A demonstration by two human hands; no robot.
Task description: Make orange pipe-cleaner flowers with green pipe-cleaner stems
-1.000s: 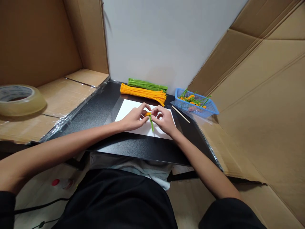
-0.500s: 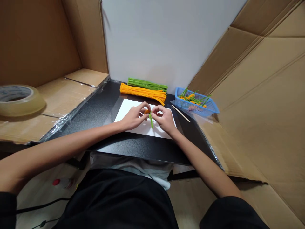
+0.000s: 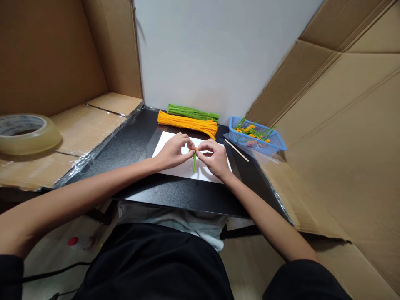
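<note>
While curled inward, left hand opposite right hand.

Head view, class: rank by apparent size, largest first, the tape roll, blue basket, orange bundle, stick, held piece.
Clear tape roll
Blue plastic basket
Orange pipe-cleaner bundle
Too alike to rank: wooden stick, partly hidden held piece

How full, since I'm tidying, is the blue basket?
Partly filled: orange and green pieces lie in the blue basket, bare mesh beside them.
</note>
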